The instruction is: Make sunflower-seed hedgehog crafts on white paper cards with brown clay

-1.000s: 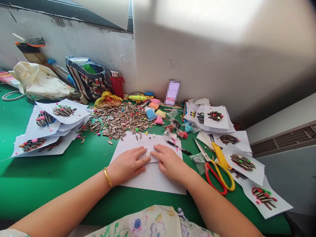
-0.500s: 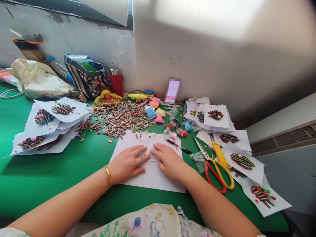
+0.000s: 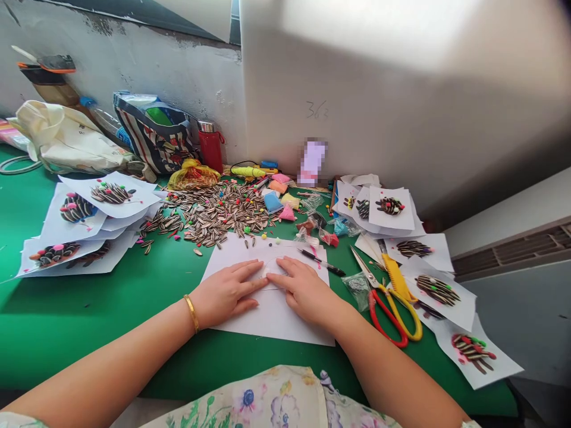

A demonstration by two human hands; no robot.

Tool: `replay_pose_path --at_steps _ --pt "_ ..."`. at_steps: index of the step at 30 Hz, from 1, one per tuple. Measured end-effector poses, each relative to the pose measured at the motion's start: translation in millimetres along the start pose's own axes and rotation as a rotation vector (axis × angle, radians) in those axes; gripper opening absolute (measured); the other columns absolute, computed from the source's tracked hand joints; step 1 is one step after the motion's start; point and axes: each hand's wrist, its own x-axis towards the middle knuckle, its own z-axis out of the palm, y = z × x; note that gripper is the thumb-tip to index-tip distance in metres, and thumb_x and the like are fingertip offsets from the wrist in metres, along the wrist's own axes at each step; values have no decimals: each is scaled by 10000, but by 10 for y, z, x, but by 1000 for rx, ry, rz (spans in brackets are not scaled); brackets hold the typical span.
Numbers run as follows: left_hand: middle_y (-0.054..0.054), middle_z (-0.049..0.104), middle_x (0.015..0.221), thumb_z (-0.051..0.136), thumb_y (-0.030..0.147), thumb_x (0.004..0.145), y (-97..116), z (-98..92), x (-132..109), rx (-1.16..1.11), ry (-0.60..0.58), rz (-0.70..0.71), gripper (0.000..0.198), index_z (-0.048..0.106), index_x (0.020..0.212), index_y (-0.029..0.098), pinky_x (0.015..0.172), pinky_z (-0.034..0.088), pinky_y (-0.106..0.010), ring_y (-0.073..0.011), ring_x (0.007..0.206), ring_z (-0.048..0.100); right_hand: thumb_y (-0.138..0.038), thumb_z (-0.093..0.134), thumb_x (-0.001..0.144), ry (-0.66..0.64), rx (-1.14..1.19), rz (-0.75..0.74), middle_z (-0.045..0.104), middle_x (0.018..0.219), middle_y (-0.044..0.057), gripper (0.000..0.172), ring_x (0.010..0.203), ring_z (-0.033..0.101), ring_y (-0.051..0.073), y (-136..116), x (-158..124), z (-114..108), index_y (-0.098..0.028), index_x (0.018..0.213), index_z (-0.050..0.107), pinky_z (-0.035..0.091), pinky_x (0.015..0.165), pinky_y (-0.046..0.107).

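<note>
My left hand (image 3: 227,292) and my right hand (image 3: 304,291) lie flat, fingers stretched out, on a white sheet of paper (image 3: 272,312) on the green table (image 3: 89,321). Their fingertips almost meet over a faint pencil outline drawn on the sheet. A gold bangle (image 3: 193,313) circles my left wrist. A black pen (image 3: 321,263) lies on the sheet's far right corner. A heap of striped sunflower seeds (image 3: 214,214) spreads just beyond the paper.
Finished seed pictures on white sheets are stacked at left (image 3: 80,220) and right (image 3: 439,291). Red-and-yellow scissors (image 3: 392,303) lie right of my right hand. Coloured clay packets (image 3: 279,199), a red bottle (image 3: 212,151), a striped bag (image 3: 151,134) and a cloth bag (image 3: 66,142) sit by the wall.
A small white piece that my fingertips pressed between them no longer shows; both hands now lie flat on the sheet over the pencil outline. The view has tilted slightly.
</note>
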Motion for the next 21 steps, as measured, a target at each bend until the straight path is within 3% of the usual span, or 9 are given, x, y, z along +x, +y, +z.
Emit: replay_pose_path --at_steps 13,21 --pt "-131 459 1509 573 376 931 -41 -22 -58 -21 -4 -4 452 578 1371 275 1096 459 -475 -309 1362 473 -94 527 871 -15 -39 -28 335 1585 98 642 1471 268 281 13 -3 29 -340 1461 461 274 1171 512" --pt "-160 501 1467 589 426 908 -36 -23 -35 -62 0 -87 553 542 1397 173 1102 449 -475 -314 1320 506 -112 543 869 -29 -65 -15 302 1602 77 647 1477 251 296 8 3 61 -381 1452 461 262 1170 519"
